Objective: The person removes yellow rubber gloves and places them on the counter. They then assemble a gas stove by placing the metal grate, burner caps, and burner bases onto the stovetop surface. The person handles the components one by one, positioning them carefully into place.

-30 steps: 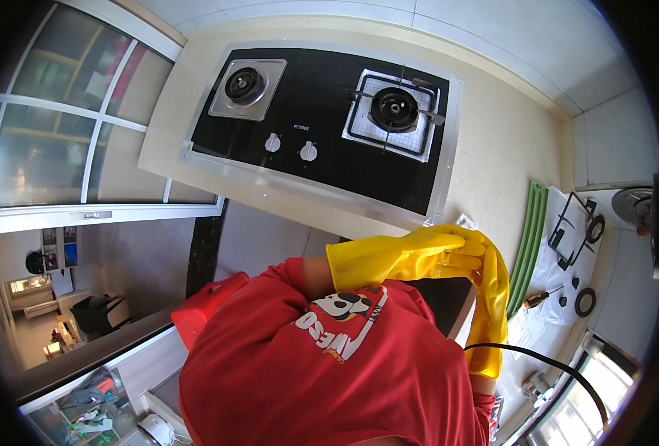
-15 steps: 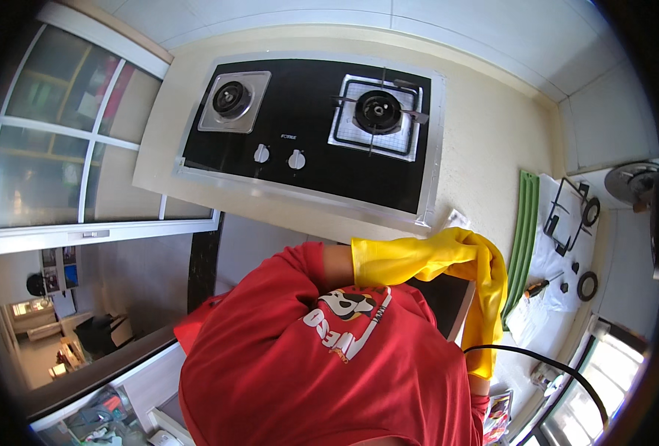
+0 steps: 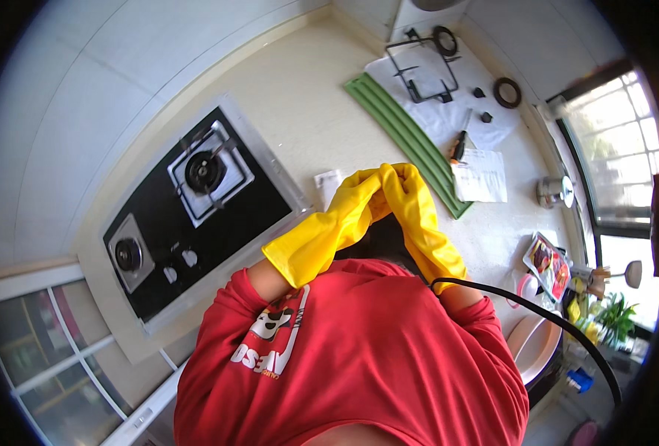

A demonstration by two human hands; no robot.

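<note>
Long yellow rubber gloves cover both my hands, which meet in front of my chest at the counter's near edge. My left hand (image 3: 358,195) has its fingers curled in against the other glove. Closed likewise, my right hand (image 3: 404,187) presses its knuckles beside the left. Whatever lies between the fingers, if anything, is hidden by the gloves. Just left of the hands a small white packet (image 3: 329,186) lies on the counter. Beyond them stretches a green ridged strip (image 3: 407,143), apart from the gloves.
A black gas hob (image 3: 256,201) is at left. On a white sheet (image 3: 435,123) rest a pan support (image 3: 422,70), black rings and a screwdriver (image 3: 459,147). Paper (image 3: 480,177) lies nearby. A metal pot (image 3: 554,192) stands by the window; a black cable (image 3: 560,322) crosses at right.
My view has swung right, so the hob now sits further left and the window side shows more. Both gloved hands remain together, now nearer the middle of the picture.
</note>
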